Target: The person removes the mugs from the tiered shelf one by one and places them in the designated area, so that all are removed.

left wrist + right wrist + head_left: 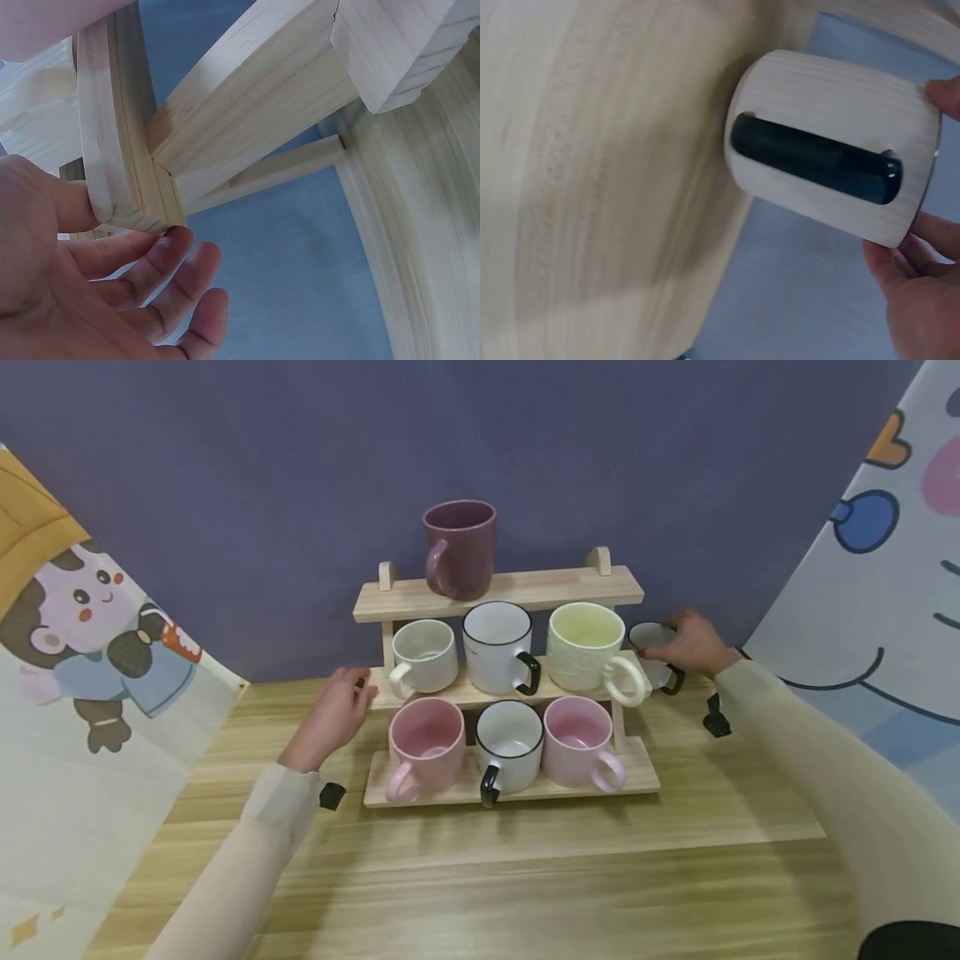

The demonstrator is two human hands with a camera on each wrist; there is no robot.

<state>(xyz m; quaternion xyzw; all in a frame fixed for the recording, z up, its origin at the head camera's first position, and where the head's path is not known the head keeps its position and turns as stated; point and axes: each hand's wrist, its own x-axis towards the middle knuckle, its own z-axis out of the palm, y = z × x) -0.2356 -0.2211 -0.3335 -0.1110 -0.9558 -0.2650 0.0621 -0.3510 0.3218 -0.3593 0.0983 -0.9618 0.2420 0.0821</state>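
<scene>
My left hand (335,714) pinches the left end of the middle board of a three-tier wooden rack (525,589); in the left wrist view, thumb and fingertips meet round the board end (131,180). Beyond the rack's right side, my right hand (693,645) grips a white mug (825,82) by its dark rim. This mug's black handle (817,159) faces the right wrist camera, and its base is close to the wooden table. In the head view the hand covers part of the mug.
A plum mug (472,552) stands on the top board. The middle board bears a small cream mug (435,664), a white black-rimmed mug (491,652) and a pale yellow mug (581,656). Two pink mugs (431,756) flank a white black-handled mug (517,768) at the bottom. A blue-grey curtain (525,443) hangs behind.
</scene>
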